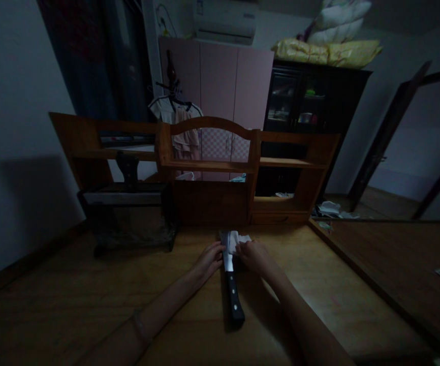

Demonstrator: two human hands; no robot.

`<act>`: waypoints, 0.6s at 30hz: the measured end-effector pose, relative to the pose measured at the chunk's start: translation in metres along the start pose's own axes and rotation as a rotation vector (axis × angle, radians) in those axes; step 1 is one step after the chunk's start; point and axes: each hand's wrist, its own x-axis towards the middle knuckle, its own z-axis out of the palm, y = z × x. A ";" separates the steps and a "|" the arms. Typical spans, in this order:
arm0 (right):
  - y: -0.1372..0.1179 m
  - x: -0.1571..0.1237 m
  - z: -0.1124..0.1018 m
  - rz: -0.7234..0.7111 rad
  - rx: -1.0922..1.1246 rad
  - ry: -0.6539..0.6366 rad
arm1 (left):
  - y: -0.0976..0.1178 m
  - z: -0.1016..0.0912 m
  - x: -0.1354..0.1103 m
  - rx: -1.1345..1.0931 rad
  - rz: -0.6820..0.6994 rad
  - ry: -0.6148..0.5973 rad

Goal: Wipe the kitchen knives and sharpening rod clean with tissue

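Your two hands close in from either side on one knife (228, 265), which lies between them, blade far, black handle (234, 300) near. Your left hand (211, 258) pinches the blade's left edge; your right hand (254, 254) pinches one white wipe (233, 242) against its right side. Below is one wooden tabletop (189, 328). Far left stands one dark knife block (136, 223) with one upright handle (130, 173); beyond, one wooden shelf unit (212, 165).

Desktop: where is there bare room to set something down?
Best on the right of the desk, between the right forearm and its right edge. Another bare patch lies left of the left forearm, in front of the black holder. The middle is crowded: knife, white cloth, left hand and right hand meet there.
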 end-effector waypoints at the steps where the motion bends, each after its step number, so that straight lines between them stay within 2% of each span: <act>1: 0.001 0.000 0.001 0.022 -0.018 0.002 | 0.000 0.000 0.000 0.007 -0.002 0.004; 4: 0.000 0.001 0.002 0.028 -0.033 0.014 | 0.000 -0.001 0.000 0.026 0.004 0.011; 8: -0.010 0.000 0.001 -0.146 0.083 0.036 | -0.001 -0.002 0.000 0.041 0.023 -0.023; 11: -0.013 -0.001 -0.001 -0.237 0.153 -0.001 | -0.001 -0.003 -0.001 0.026 0.023 -0.063; 18: -0.004 -0.001 0.000 -0.151 0.185 -0.062 | 0.000 0.000 -0.003 0.024 0.020 -0.004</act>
